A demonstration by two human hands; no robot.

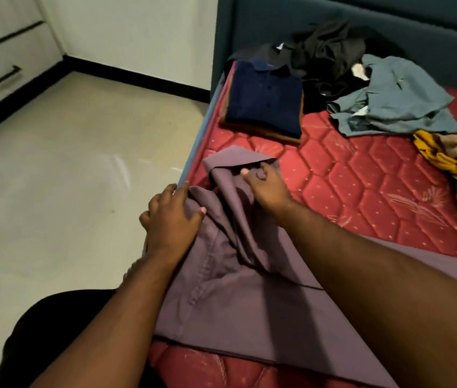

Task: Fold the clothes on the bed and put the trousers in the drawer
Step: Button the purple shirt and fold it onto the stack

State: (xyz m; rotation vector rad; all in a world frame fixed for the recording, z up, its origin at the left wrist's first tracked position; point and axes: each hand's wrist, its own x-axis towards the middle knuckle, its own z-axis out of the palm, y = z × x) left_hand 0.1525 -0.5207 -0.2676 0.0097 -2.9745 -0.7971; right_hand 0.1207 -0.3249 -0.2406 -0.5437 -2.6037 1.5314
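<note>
Purple trousers (pixel 235 289) lie spread on the red quilted mattress (pixel 361 191) near its left edge. My left hand (pixel 171 219) grips the bunched waistband at the bed's edge. My right hand (pixel 266 186) pinches a raised fold of the same trousers a little farther up the bed. A folded navy polo shirt (pixel 266 99) sits on a small stack near the headboard. Unfolded clothes lie beyond it: a black heap (pixel 325 51), a grey-blue garment (pixel 395 102) and a yellow and brown bundle (pixel 451 161) at the right edge.
A white cabinet with a black-handled drawer (pixel 6 77) stands at the far left across the pale tiled floor (pixel 67 177). The dark teal headboard (pixel 333 18) closes the bed's far end. A white wall with black skirting runs behind.
</note>
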